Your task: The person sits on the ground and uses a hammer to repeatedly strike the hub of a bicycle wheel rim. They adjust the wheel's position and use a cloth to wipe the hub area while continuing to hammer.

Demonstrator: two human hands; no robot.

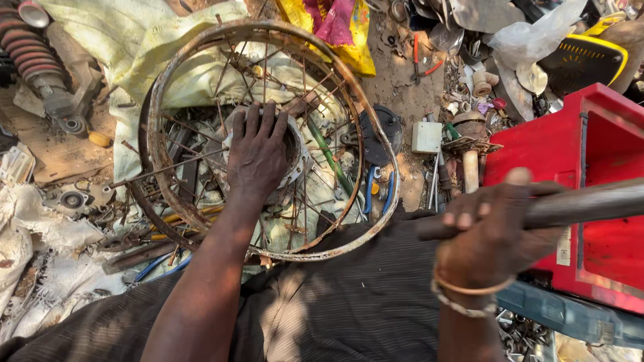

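Observation:
A rusty spoked wheel rim point(158, 100) lies flat in front of me over scrap and cloth. My left hand point(257, 151) rests palm down on the metal hub point(295, 167) at its centre, fingers spread. Several spokes are bent or loose. My right hand point(490, 231), with bangles on the wrist, is shut on a dark metal bar point(590, 203) that runs out to the right edge, raised above my lap.
A red plastic crate point(590, 134) stands at the right. A coiled shock absorber point(33, 53) lies at the top left. Red-handled pliers point(422, 64), small parts, a white box point(426, 136) and yellow cloth point(349, 40) litter the dirt ground. White sacks point(27, 268) lie at the left.

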